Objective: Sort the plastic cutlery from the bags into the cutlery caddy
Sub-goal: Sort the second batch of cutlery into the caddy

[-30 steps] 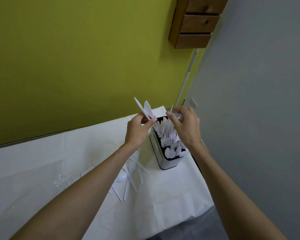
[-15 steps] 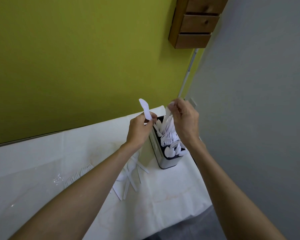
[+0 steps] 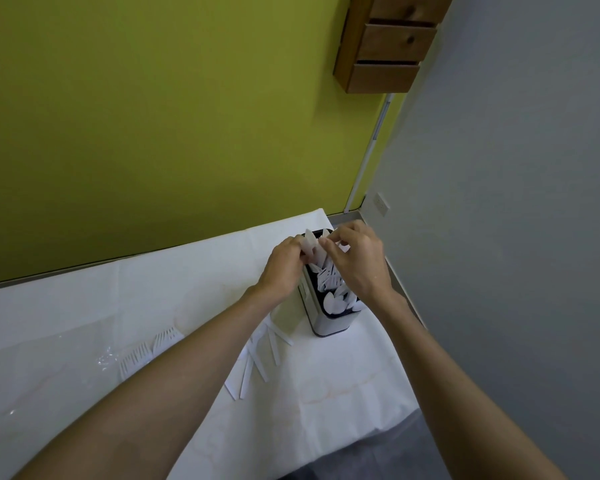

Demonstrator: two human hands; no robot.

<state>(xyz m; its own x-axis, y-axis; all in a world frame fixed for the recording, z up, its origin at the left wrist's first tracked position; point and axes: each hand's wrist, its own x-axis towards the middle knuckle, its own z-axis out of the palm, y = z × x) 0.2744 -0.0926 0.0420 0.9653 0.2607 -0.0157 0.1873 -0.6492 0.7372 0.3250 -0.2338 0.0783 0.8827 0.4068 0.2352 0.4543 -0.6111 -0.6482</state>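
Landmark: cutlery caddy (image 3: 329,325), a pale, dark-lined upright box on the white-covered worktop (image 3: 187,271).

1. Clear plastic bag (image 3: 49,362): lies flat on the worktop, well left of the caddy. It shows mostly as creases and glints.
2. Loose forks (image 3: 137,358): white plastic, lying flat with their tines fanned, left of the caddy and beside the bag's edge.
3. Loose handles (image 3: 257,365): several white plastic cutlery pieces scattered flat, near the caddy's left front. They are partly hidden under the left forearm, so their types cannot be told.
4. Left hand (image 3: 284,266): at the caddy's left rim, fingers curled, pinching a white plastic utensil (image 3: 309,242). The utensil stands upright with its rounded end above the caddy's far end.
5. Caddy contents: sorted cutlery (image 3: 336,301), white, standing on end. Spoon bowls fill the near compartment and narrower pieces stand behind them. A small pale panel marks the caddy's left face, and any writing on it is too small to read.
6. Right hand (image 3: 357,263): above the caddy's right side, fingers curled. The fingertips meet the top of the white pieces at the far end, and whether they grip one cannot be told.
7. Wall socket (image 3: 381,204): white, on the grey wall, behind and right of the caddy.
8. Wooden drawer unit (image 3: 388,46): fixed to the wall high above the caddy, with knobbed drawer fronts.
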